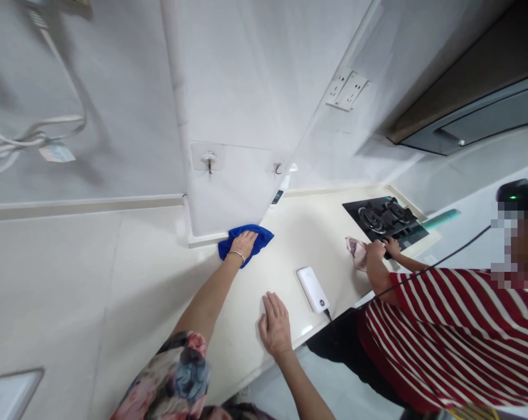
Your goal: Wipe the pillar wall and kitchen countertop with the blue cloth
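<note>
A blue cloth [264,237] lies bunched on the cream countertop [307,233], against the foot of a white wall corner. My left hand [245,242], a bracelet at its wrist, presses down on the cloth with the fingers over it. Nearer to me, my right hand [276,326] rests flat on the counter by its front edge, fingers stretched out and holding nothing. A white power bank [311,289] with a black cable plugged into it lies just right of my right hand.
At the right, a co-worker in a red striped shirt [460,315] has both hands near a black gas stove [386,221], with a pinkish cloth [356,252] beside them. Two hooks [209,163] are stuck on the wall corner. A range hood [474,111] hangs above.
</note>
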Demonstrator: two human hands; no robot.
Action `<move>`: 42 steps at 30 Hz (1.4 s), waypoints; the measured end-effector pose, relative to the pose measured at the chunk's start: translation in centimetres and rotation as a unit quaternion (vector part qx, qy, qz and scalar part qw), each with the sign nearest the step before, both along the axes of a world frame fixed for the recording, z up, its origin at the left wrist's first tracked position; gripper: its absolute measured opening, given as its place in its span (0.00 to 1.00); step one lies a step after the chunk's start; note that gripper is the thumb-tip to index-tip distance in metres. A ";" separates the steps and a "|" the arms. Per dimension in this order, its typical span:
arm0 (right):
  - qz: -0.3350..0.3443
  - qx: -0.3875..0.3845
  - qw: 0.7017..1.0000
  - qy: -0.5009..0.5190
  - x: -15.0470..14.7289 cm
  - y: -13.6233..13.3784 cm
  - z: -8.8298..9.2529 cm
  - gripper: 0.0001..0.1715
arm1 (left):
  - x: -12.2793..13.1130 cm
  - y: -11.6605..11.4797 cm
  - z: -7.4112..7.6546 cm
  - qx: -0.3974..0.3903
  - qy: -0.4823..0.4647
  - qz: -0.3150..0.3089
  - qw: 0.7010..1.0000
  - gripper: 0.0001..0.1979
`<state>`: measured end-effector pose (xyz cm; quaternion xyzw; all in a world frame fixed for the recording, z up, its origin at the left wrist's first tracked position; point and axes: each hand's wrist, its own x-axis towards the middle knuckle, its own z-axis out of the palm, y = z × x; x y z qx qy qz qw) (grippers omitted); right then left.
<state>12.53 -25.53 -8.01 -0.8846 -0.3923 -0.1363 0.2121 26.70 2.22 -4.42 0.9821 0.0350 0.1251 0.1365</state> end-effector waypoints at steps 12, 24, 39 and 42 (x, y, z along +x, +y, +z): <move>0.002 0.014 1.000 -0.008 0.0 0.0 -0.3 0.35 | -10.4 5.3 0.8 0.011 -0.015 0.135 0.991 0.24; 0.000 -0.009 1.000 0.000 -0.2 0.0 -0.3 0.37 | -10.5 4.3 0.7 0.047 -0.024 0.215 0.975 0.24; 0.001 -0.033 0.999 0.013 -0.3 0.0 0.1 0.38 | -5.3 0.3 -0.2 0.017 -0.026 0.225 0.974 0.24; 0.002 -0.033 0.999 0.013 -0.3 0.0 0.2 0.38 | -3.9 -0.6 0.0 0.026 -0.020 0.197 0.980 0.24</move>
